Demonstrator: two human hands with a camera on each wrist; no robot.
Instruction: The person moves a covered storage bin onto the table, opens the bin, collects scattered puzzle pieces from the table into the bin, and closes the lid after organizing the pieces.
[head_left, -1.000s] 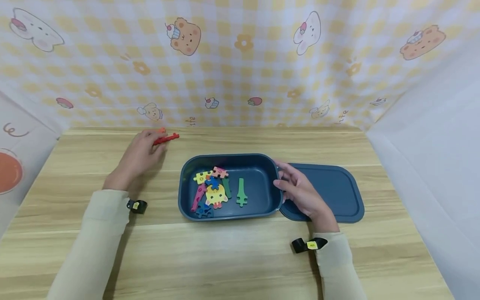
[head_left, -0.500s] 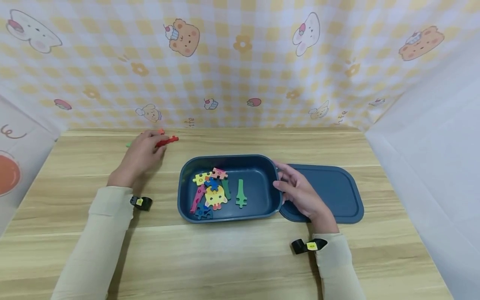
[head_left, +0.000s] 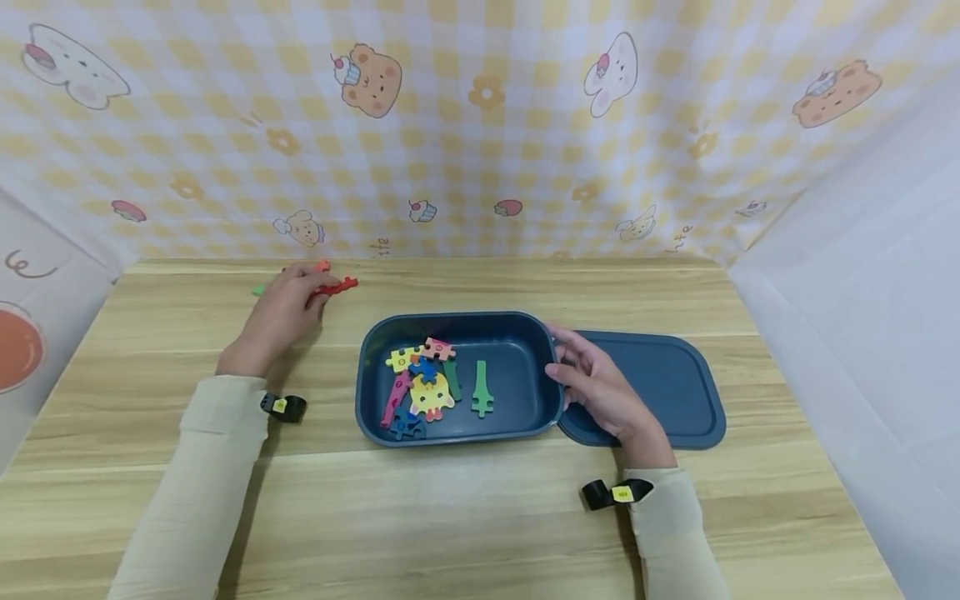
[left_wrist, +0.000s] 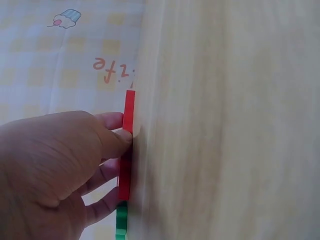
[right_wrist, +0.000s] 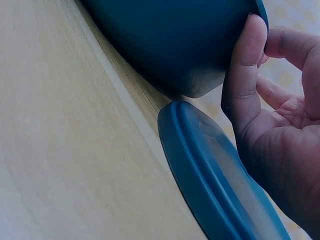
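Observation:
My left hand [head_left: 281,307] is at the back left of the table, with thumb and fingers on a red puzzle piece [head_left: 345,286]. In the left wrist view the thumb presses the near side of this red puzzle piece [left_wrist: 129,107] and fingers lie behind it. A green piece [left_wrist: 121,220] adjoins its lower end. My right hand [head_left: 603,387] grips the right end of a dark blue box [head_left: 521,383], thumb inside the rim. In the box, left of centre, lie several puzzle pieces, among them a yellow animal face [head_left: 431,400] and a light green piece [head_left: 482,392].
The box's dark blue lid [head_left: 667,387] lies flat on the table right of the box, partly under my right hand. An orange-red piece [head_left: 322,266] shows just behind my left fingers. A checked curtain [head_left: 480,167] hangs along the table's back edge.
My left hand has shifted slightly over the red piece, and a bit of green now shows to its left. The right hand keeps its hold on the box.

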